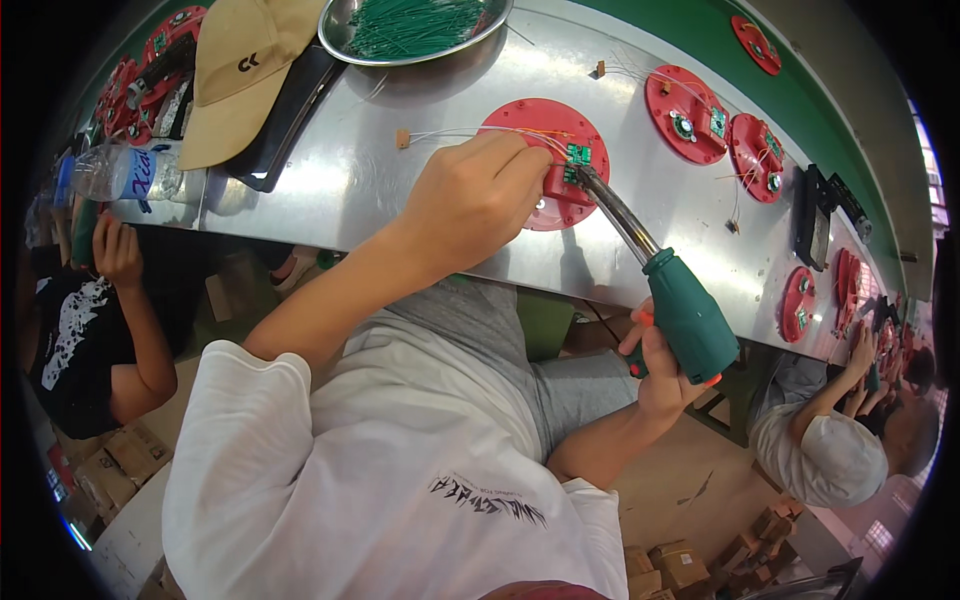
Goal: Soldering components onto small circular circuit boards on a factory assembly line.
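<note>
My right hand (660, 372) is wrapped round the dark green handle of a soldering gun (694, 318) with orange parts. Its metal barrel slants up to the left, and the tip meets a small green circuit board (578, 160). That board sits on a round red plastic housing (575, 118) lying on the bench. From the left, my left hand (475, 190) reaches over the housing with thumb and fingers pinched on a thin wire at the board's edge. Thin pale and orange wires run past its knuckles to a small brown connector (403, 139). The fingertips are partly hidden.
A metal bowl (345, 50) of green wires stands at the back of the metal bench (340, 200). Left are a tan cap (240, 85) and a plastic bottle (110, 172). More red housings (683, 112) lie right. People sit at both sides, one in a white shirt (835, 455).
</note>
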`<control>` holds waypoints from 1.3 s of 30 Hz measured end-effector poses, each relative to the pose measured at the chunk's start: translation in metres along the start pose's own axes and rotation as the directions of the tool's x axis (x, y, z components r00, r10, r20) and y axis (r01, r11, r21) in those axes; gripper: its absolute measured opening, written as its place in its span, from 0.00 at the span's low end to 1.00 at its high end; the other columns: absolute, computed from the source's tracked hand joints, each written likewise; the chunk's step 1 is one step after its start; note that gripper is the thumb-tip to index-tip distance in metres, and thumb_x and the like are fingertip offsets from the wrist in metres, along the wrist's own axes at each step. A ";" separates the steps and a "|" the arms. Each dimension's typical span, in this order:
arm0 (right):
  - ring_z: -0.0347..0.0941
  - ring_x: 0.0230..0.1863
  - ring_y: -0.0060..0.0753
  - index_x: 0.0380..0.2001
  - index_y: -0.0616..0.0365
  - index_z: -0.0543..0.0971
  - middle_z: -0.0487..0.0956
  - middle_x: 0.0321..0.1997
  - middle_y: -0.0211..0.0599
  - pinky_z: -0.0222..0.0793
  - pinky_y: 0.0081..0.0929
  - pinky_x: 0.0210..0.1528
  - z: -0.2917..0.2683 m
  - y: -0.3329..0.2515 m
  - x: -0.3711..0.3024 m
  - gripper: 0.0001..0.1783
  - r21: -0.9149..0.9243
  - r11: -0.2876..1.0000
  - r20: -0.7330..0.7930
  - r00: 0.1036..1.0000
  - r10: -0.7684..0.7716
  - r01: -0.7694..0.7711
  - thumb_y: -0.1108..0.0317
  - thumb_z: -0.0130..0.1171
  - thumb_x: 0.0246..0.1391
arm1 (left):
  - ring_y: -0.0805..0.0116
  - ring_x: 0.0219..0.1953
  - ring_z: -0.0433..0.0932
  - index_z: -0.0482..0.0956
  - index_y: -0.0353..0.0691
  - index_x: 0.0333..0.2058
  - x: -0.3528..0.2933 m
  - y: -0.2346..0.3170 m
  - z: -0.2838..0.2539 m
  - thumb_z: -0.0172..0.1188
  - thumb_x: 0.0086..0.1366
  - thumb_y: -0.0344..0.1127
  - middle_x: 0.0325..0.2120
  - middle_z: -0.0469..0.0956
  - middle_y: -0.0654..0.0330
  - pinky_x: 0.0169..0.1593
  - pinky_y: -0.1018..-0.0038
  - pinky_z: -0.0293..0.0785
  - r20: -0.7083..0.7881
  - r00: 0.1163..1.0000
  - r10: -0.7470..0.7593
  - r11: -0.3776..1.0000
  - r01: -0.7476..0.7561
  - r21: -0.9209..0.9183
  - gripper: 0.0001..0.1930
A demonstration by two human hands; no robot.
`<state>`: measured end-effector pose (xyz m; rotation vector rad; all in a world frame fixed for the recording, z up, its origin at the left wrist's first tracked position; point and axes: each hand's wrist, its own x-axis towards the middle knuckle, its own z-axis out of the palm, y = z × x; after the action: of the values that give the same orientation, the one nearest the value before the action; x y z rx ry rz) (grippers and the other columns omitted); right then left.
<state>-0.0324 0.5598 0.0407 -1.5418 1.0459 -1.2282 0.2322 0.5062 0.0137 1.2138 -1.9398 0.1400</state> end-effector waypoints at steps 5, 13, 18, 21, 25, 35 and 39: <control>0.73 0.20 0.31 0.52 0.75 0.73 0.79 0.35 0.53 0.68 0.24 0.22 -0.008 0.000 -0.001 0.23 0.076 0.992 0.055 0.994 0.095 -0.099 0.71 0.58 0.54 | 0.56 0.27 0.78 0.79 0.31 0.34 0.000 0.005 -0.004 0.63 0.55 0.22 0.27 0.78 0.52 0.32 0.66 0.76 0.051 0.997 -0.058 0.997 0.060 -0.055 0.07; 0.74 0.18 0.34 0.55 0.77 0.68 0.79 0.37 0.59 0.68 0.25 0.19 -0.011 0.002 0.002 0.29 0.097 0.994 -0.093 0.995 -0.039 0.048 0.66 0.58 0.56 | 0.56 0.28 0.79 0.79 0.31 0.34 -0.001 0.003 -0.002 0.63 0.56 0.22 0.28 0.79 0.52 0.32 0.65 0.77 0.052 0.998 -0.047 0.997 0.050 -0.061 0.06; 0.73 0.17 0.33 0.56 0.78 0.68 0.79 0.38 0.59 0.66 0.23 0.18 -0.011 0.003 0.008 0.30 0.126 0.990 -0.098 0.994 -0.056 0.068 0.65 0.58 0.56 | 0.58 0.28 0.79 0.78 0.33 0.34 -0.001 0.001 0.000 0.61 0.55 0.25 0.27 0.77 0.54 0.31 0.66 0.77 0.041 0.999 -0.033 0.999 0.034 -0.038 0.07; 0.71 0.16 0.32 0.56 0.77 0.68 0.79 0.38 0.57 0.66 0.22 0.18 -0.012 0.007 0.003 0.29 0.140 0.987 -0.143 0.988 -0.059 0.079 0.66 0.57 0.57 | 0.59 0.30 0.79 0.76 0.36 0.33 0.000 -0.005 0.005 0.58 0.53 0.28 0.26 0.75 0.56 0.29 0.67 0.76 -0.011 1.000 0.022 1.000 -0.022 -0.020 0.07; 0.71 0.18 0.30 0.52 0.70 0.73 0.80 0.33 0.48 0.64 0.24 0.18 -0.013 0.021 0.003 0.24 0.140 0.990 -0.229 0.973 0.015 0.018 0.65 0.60 0.57 | 0.59 0.28 0.77 0.76 0.37 0.32 -0.004 0.001 -0.008 0.61 0.50 0.31 0.26 0.74 0.57 0.29 0.66 0.76 0.012 1.000 -0.007 0.995 0.006 0.098 0.09; 0.75 0.21 0.43 0.48 0.79 0.74 0.79 0.31 0.56 0.73 0.35 0.25 -0.048 0.015 0.024 0.30 -0.026 0.990 0.025 0.990 -0.137 0.138 0.57 0.62 0.58 | 0.57 0.29 0.74 0.76 0.28 0.48 0.003 0.004 -0.014 0.62 0.51 0.26 0.29 0.76 0.54 0.31 0.65 0.74 -0.335 0.940 0.072 0.993 -0.100 -0.067 0.22; 0.79 0.30 0.40 0.62 0.70 0.65 0.82 0.35 0.47 0.75 0.33 0.33 -0.065 -0.021 0.047 0.37 -0.300 0.752 0.229 0.721 0.654 -0.586 0.50 0.60 0.61 | 0.59 0.29 0.77 0.78 0.32 0.45 -0.003 0.002 -0.004 0.62 0.51 0.24 0.28 0.76 0.55 0.31 0.66 0.76 -0.267 0.963 0.041 0.991 -0.073 -0.113 0.19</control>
<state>-0.0872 0.5116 0.0810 -1.3027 1.3508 -0.3838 0.2335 0.5113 0.0152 1.0045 -1.7248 0.1995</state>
